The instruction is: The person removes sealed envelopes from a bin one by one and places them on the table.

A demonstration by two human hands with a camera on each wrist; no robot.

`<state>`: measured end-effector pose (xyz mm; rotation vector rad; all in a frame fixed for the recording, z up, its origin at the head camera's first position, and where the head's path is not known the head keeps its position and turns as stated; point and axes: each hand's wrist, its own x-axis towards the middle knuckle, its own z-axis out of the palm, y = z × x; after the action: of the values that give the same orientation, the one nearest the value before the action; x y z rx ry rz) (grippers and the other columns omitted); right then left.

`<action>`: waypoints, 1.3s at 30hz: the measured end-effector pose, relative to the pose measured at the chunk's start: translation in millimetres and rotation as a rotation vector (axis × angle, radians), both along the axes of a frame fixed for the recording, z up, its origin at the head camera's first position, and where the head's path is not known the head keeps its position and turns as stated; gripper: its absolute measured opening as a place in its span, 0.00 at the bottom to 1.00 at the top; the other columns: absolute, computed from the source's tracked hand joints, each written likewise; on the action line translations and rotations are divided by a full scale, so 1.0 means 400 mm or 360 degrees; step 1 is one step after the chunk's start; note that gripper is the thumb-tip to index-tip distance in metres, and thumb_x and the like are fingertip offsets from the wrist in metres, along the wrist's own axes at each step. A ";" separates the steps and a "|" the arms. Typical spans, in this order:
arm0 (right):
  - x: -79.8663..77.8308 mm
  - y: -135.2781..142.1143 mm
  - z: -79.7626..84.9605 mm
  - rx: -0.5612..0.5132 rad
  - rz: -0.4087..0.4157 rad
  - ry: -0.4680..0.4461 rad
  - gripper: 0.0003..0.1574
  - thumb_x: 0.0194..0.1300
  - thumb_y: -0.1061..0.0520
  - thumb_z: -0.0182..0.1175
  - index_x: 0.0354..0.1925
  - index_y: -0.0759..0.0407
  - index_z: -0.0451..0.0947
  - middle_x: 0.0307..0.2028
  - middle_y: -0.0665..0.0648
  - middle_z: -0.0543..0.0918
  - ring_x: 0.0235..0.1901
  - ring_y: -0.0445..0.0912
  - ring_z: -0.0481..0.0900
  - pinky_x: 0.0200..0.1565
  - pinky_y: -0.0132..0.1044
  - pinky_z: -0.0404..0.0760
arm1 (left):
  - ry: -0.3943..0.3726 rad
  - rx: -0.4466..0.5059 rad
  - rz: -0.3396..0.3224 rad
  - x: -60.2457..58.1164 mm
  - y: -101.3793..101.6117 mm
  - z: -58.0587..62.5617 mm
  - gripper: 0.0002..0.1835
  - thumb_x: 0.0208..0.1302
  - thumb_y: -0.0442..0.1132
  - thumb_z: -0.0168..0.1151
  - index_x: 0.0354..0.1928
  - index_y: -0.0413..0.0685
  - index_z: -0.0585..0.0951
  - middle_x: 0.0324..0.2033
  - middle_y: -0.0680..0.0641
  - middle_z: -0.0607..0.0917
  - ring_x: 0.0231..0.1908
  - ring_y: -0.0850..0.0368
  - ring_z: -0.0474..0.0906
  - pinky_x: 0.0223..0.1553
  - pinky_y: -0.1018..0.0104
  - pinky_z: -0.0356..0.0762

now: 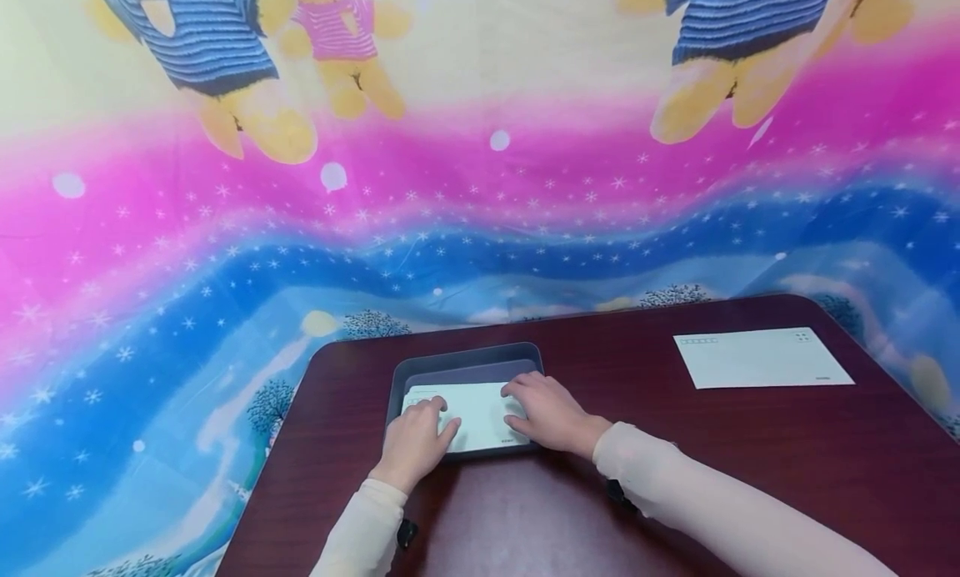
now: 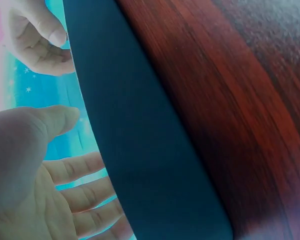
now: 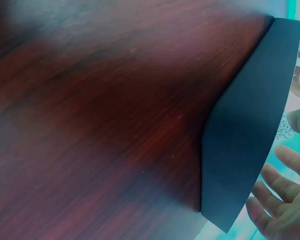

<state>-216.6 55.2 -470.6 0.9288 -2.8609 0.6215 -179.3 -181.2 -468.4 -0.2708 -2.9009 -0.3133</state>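
Note:
A white envelope (image 1: 472, 418) with printed boxes lies inside a dark grey tray (image 1: 465, 360) on the table. My left hand (image 1: 416, 444) is over the envelope's left end, its thumb apart from its fingers. Over the right end is my right hand (image 1: 551, 410), fingers loosely bent and thumb spread. In the left wrist view, the tray's side wall (image 2: 135, 120) hides the left fingertips and the envelope. The right wrist view shows the right fingers (image 3: 280, 185) loosely spread beyond the tray wall. Whether the fingertips touch the envelope cannot be told.
A second white envelope (image 1: 761, 360) lies flat on the dark red-brown table (image 1: 615, 356), to the right of the tray. Behind the table hangs a colourful curtain (image 1: 480, 185) with bears and snowflakes.

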 end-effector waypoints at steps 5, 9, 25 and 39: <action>-0.010 -0.013 -0.005 0.0020 -0.0032 -0.0049 0.25 0.66 0.47 0.68 0.56 0.56 0.81 0.55 0.57 0.84 0.57 0.54 0.78 0.56 0.52 0.76 | -0.0021 0.0006 0.0000 -0.005 -0.006 -0.004 0.17 0.66 0.52 0.66 0.44 0.46 0.84 0.33 0.45 0.87 0.29 0.52 0.82 0.30 0.55 0.81; -0.018 -0.021 -0.005 0.0037 -0.0038 -0.0107 0.28 0.66 0.45 0.68 0.59 0.56 0.80 0.57 0.58 0.82 0.59 0.55 0.77 0.58 0.53 0.75 | -0.0049 0.0001 0.0009 -0.006 -0.012 -0.006 0.17 0.66 0.52 0.66 0.44 0.45 0.84 0.33 0.45 0.87 0.28 0.53 0.82 0.29 0.56 0.80; -0.039 -0.039 -0.007 0.0283 -0.0075 -0.0328 0.44 0.64 0.42 0.68 0.72 0.56 0.67 0.70 0.63 0.71 0.72 0.58 0.66 0.71 0.55 0.66 | -0.0113 0.0012 0.0044 -0.020 -0.025 -0.010 0.17 0.66 0.52 0.66 0.45 0.45 0.84 0.35 0.45 0.88 0.30 0.54 0.83 0.32 0.54 0.82; -0.046 -0.049 -0.021 0.0406 -0.0074 -0.0069 0.46 0.58 0.39 0.73 0.68 0.54 0.71 0.61 0.59 0.79 0.63 0.55 0.75 0.67 0.54 0.70 | -0.0066 0.0006 0.0037 -0.022 -0.027 -0.014 0.17 0.66 0.52 0.66 0.45 0.46 0.84 0.34 0.45 0.88 0.29 0.53 0.84 0.31 0.54 0.82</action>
<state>-235.1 35.4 -479.2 0.8843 -3.0416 0.2796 -187.9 -191.9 -474.0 -0.2322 -2.9418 -0.3239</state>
